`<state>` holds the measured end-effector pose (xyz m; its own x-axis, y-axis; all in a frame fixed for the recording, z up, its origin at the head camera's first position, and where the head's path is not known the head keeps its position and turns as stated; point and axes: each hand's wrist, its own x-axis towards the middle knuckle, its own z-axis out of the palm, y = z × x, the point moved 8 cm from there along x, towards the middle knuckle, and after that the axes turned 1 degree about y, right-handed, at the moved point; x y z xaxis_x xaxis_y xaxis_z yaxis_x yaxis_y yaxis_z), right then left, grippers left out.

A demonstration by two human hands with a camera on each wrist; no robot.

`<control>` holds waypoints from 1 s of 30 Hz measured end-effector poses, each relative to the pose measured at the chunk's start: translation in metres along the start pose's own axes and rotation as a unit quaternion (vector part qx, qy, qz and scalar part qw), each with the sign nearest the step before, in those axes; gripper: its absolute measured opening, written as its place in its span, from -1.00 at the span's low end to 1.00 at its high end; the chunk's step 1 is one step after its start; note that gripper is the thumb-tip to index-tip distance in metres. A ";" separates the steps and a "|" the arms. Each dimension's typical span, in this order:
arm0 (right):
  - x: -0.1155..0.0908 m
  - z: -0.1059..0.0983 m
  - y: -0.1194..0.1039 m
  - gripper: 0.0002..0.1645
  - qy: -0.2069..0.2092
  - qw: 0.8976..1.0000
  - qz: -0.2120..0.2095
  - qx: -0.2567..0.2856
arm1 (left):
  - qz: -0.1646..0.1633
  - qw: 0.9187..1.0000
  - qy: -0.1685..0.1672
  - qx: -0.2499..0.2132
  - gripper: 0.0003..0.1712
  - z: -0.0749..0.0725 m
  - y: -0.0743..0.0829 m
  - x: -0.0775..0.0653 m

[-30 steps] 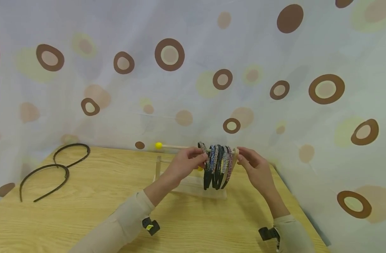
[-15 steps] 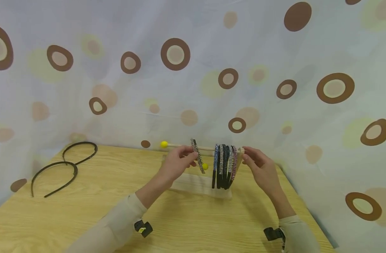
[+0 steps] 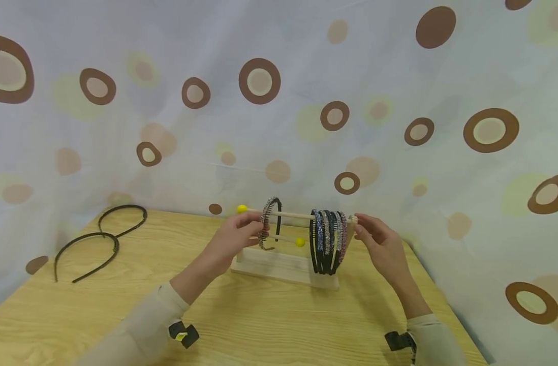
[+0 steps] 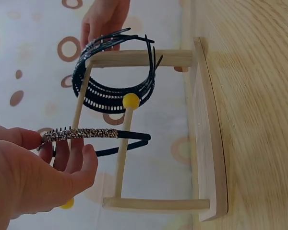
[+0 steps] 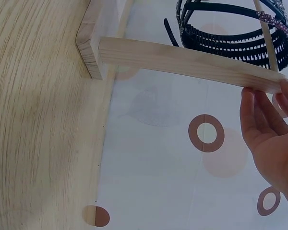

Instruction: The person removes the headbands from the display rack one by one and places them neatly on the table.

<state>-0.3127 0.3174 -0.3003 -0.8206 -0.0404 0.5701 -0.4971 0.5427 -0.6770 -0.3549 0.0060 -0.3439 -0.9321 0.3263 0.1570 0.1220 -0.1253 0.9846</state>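
Observation:
My left hand pinches a glittery toothed headband between thumb and fingers. In the head view that headband loops around the upper rod of a wooden stand, near its left end. My right hand grips the top of the stand's right post with fingers and thumb. Several glitter headbands in blue, silver, dark and pink hang bunched on the upper rod beside that post. A lower rod ends in a yellow ball; another yellow ball caps the upper rod.
Two plain black headbands lie at the table's left, a nearer headband and a farther headband, overlapping in view. The wooden table meets a spotted wall covering behind and on the right.
My left hand has drawn the glitter headband leftward along the upper rod, away from the bunch. My right hand has stayed at the right post. The head view has shifted slightly.

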 end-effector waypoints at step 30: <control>0.005 0.001 0.042 -0.54 0.003 1.000 -0.005 0.008 | 0.058 0.996 0.056 0.026 -0.56 -0.096 0.031 -0.020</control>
<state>-0.3382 0.3386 -0.3260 -0.8143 -0.0401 0.5790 -0.5089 0.5292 -0.6790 -0.3653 -0.0939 -0.3243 -0.9423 0.2060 0.2639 0.2463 -0.1074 0.9632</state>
